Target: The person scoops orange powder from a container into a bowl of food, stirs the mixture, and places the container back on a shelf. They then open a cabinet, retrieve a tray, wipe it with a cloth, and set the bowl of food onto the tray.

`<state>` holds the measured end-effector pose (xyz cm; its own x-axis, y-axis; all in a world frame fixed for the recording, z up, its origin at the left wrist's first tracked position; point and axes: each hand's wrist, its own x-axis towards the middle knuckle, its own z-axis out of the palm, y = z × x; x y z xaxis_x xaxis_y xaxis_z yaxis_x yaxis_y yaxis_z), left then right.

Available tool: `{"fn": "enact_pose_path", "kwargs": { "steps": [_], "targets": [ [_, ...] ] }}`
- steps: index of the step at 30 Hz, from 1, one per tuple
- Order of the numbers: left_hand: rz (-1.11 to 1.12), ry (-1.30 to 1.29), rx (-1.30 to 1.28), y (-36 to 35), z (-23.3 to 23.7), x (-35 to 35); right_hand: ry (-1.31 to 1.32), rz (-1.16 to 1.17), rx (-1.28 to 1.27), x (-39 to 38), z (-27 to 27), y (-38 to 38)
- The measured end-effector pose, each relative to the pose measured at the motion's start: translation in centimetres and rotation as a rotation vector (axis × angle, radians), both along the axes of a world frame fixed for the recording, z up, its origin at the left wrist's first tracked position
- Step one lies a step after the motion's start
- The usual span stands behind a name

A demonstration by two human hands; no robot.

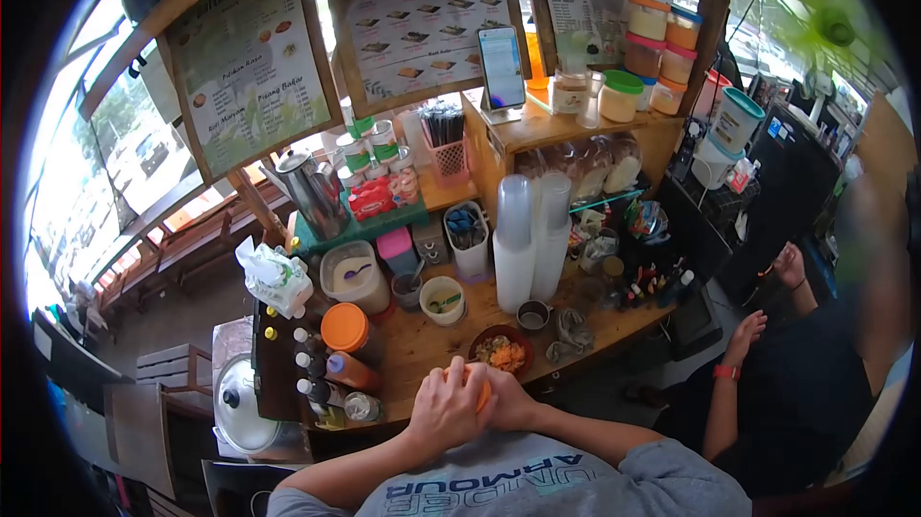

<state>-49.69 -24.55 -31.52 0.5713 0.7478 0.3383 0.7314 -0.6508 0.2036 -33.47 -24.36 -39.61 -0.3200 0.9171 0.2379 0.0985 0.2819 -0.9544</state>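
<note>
Close to my chest, both hands are wrapped round an orange, round-edged thing (484, 396) that looks like a lid; most of it is hidden by the fingers. My left hand (446, 409) lies over its near-left side with fingers curled. My right hand (511, 404) grips it from the right. Just beyond my hands, a dark red-brown bowl (527, 348) on the wooden counter holds chopped food topped with orange shreds. Behind the bowl stands a small dark metal cup (533, 315), with a crumpled grey cloth (573, 333) to its right.
Bottles (353, 372) and an orange-lidded jar (346, 327) crowd the counter's left end. Farther back are a white tub (459, 304), a larger container (352, 272) and tall cup stacks (515, 268). A phone (502, 68) stands on the shelf. Another person (796, 373) is at right.
</note>
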Motion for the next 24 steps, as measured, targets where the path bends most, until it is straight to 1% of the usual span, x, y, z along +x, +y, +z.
{"fn": "enact_pose_path", "kwargs": {
  "steps": [1,3,4,5,7,8,9,11,12,14,16,17,18,19,20,21,23,24],
  "targets": [
    [-0.008,0.002,-0.008,0.2,-0.4,-0.5,0.002,-0.008,-0.008,-0.3,-0.9,0.1],
    [-0.045,0.065,-0.142,1.2,-0.5,-1.1,0.013,0.072,-0.19,-0.2,-2.7,0.7],
    [-0.174,0.137,-0.25,2.4,-0.1,-1.9,-0.023,0.104,-0.135,0.1,-2.8,1.3],
    [-0.18,0.131,-0.255,3.4,-0.3,-2.9,-0.029,0.099,-0.141,0.4,-2.9,1.3],
    [-0.606,0.063,-0.155,4.7,-0.9,-4.6,-0.165,0.307,-0.022,0.6,-1.3,1.7],
    [-0.554,0.116,-0.181,4.3,-1.3,-4.9,-0.162,0.315,-0.034,0.3,-1.5,1.7],
    [-0.547,0.114,-0.2,3.9,-1.6,-5.1,-0.168,0.284,-0.051,-0.3,-2.0,1.5],
    [-0.399,0.114,-0.153,3.2,-2.7,-4.8,-0.165,0.262,-0.09,-1.1,-2.9,1.3],
    [-0.221,0.093,-0.2,2.6,-5.0,-4.5,-0.111,0.156,-0.05,-1.4,-3.3,1.2],
    [-0.046,0.009,-0.181,2.0,-5.2,-3.1,-0.053,-0.029,-0.004,-2.2,-5.1,0.9],
    [0.18,-0.019,-0.24,1.8,-5.2,-1.2,-0.045,-0.163,0.019,-3.0,-6.3,1.1],
    [0.187,-0.009,-0.272,1.9,-5.3,-0.4,-0.04,-0.221,0.034,-3.3,-6.4,1.2],
    [0.281,0.017,-0.317,2.3,-5.3,0.4,-0.036,-0.215,0.012,-3.4,-7.3,1.3],
    [0.374,0.043,-0.354,2.9,-5.4,0.9,-0.058,-0.278,0.054,-3.5,-8.3,1.6],
    [0.381,0.049,-0.366,3.3,-5.5,1.3,-0.08,-0.342,0.1,-3.6,-9.2,1.8],
    [0.426,0.053,-0.409,3.7,-5.7,1.6,-0.078,-0.337,0.088,-3.8,-9.4,2.0],
    [0.472,0.063,-0.46,4.5,-5.9,1.7,-0.313,-0.442,0.207,-3.9,-9.7,2.4],
    [0.505,0.044,-0.456,5.1,-5.8,1.3,-0.366,-0.409,0.127,-3.6,-10.5,2.7]
  ]
}}
